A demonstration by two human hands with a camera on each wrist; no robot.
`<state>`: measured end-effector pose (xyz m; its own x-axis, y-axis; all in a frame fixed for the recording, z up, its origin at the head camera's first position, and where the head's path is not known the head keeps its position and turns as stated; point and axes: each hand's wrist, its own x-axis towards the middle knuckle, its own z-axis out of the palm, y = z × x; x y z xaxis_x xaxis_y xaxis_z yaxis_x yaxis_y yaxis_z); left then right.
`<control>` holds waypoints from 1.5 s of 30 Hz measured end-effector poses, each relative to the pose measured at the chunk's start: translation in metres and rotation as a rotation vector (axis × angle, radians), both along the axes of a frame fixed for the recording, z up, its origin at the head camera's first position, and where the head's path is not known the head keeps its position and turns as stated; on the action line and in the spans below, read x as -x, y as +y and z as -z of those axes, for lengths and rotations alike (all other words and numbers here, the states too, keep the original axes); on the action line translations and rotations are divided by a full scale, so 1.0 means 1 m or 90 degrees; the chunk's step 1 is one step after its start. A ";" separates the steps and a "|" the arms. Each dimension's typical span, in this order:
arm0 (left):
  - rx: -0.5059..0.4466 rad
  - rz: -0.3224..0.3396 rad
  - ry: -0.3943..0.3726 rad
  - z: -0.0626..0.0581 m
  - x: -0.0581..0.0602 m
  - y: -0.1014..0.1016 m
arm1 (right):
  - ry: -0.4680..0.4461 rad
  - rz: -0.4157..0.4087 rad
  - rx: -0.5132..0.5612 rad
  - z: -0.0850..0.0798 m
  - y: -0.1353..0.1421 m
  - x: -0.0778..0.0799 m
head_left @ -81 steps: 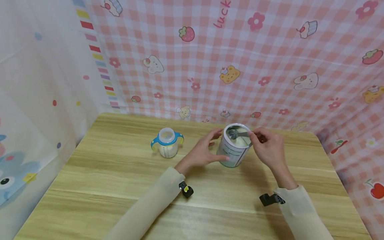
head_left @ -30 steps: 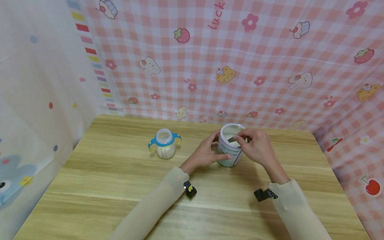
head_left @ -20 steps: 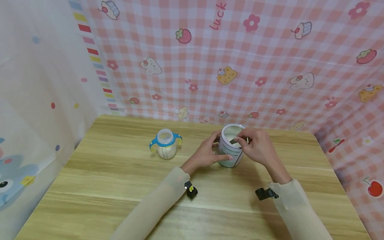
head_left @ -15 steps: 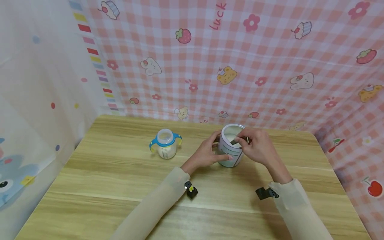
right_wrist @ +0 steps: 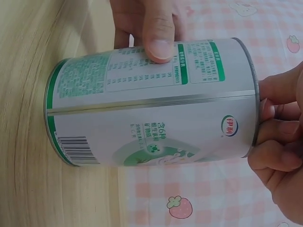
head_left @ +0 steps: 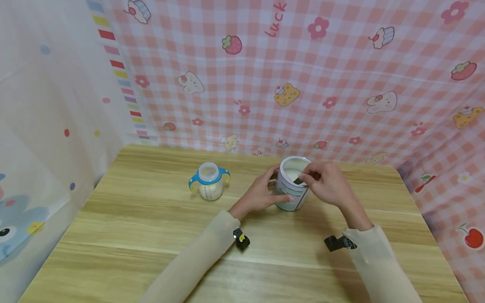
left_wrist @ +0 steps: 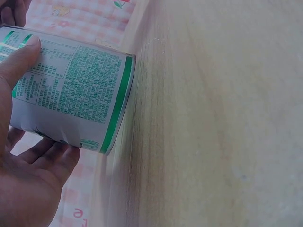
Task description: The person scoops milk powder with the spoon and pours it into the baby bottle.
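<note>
A milk powder tin (head_left: 289,193) with a white and green label stands upright and open on the table, pale powder inside it. My left hand (head_left: 259,194) holds the tin from the left; in the left wrist view, its thumb lies on one side of the tin (left_wrist: 90,85) and its fingers on the other. My right hand (head_left: 327,183) pinches the dark grey handle of a spoon (head_left: 298,181) at the tin's right rim. The spoon's bowl is hidden inside. In the right wrist view, the fingers of my right hand (right_wrist: 284,146) are curled at the tin's rim.
Left of the tin, a baby bottle (head_left: 210,185) with a blue collar and two blue-yellow handles stands without a cap, whitish contents inside. Behind the wooden table (head_left: 151,235) hangs a pink checked curtain (head_left: 257,75); a white patterned one (head_left: 49,105) hangs at the left.
Earlier the spoon's bowl showed in the tin's opening; now it is down inside, out of sight. During the last half second my right hand has shifted slightly right. My left hand keeps its hold.
</note>
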<state>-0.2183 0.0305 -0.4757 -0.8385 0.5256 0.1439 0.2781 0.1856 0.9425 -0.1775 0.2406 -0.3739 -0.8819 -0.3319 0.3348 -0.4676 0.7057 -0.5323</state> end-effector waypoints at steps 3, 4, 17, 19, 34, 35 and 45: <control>0.002 -0.002 -0.005 0.000 0.000 0.000 | -0.030 0.012 0.002 -0.003 0.000 0.000; 0.003 -0.003 -0.006 0.000 0.000 0.000 | -0.040 0.017 0.004 -0.004 0.000 -0.001; 0.006 -0.007 -0.025 -0.002 0.000 -0.001 | -0.088 0.105 0.047 -0.008 0.005 -0.003; 0.005 -0.008 -0.024 -0.001 0.000 -0.001 | -0.099 0.121 0.063 -0.008 0.007 -0.003; 0.008 -0.012 -0.022 0.000 -0.001 -0.001 | -0.244 0.251 0.202 -0.005 0.014 -0.009; 0.008 -0.012 -0.021 0.000 -0.001 0.000 | -0.256 0.258 0.212 -0.005 0.014 -0.009; 0.000 -0.004 -0.011 0.000 -0.001 0.000 | -0.324 0.269 0.326 -0.003 0.020 -0.010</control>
<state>-0.2177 0.0305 -0.4757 -0.8440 0.5205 0.1296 0.2612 0.1878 0.9468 -0.1680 0.2611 -0.3707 -0.9822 0.1452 -0.1188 0.1664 0.3812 -0.9094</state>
